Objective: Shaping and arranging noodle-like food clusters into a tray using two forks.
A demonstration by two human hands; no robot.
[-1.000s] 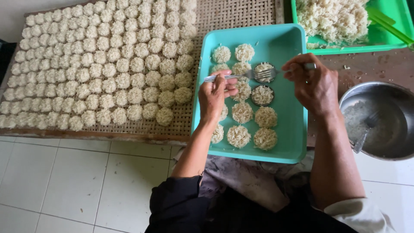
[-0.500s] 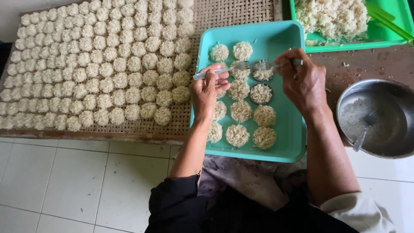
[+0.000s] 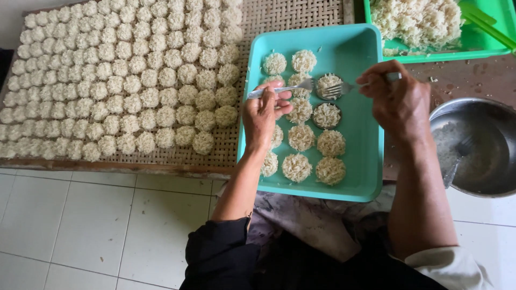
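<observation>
A teal plastic tray [image 3: 368,139] lies on my lap and holds several round noodle nests in rows. My left hand [image 3: 264,115] is shut on a metal fork [image 3: 282,89] whose tines point right. My right hand [image 3: 399,101] is shut on a second fork [image 3: 344,86], whose tines rest on a noodle nest [image 3: 328,83] in a round mould near the top of the tray. The two fork heads almost meet above that nest.
A woven bamboo mat [image 3: 279,21] at the left carries many rows of shaped noodle nests [image 3: 123,80]. A green tray [image 3: 473,43] with loose noodles [image 3: 416,21] sits at the top right. A metal bowl [image 3: 486,113] with a utensil is at the right. White tiled floor lies below.
Both hands have shifted up the teal tray with their forks, from the second row toward the upper nests. The forks now work on the nest in the round mould.
</observation>
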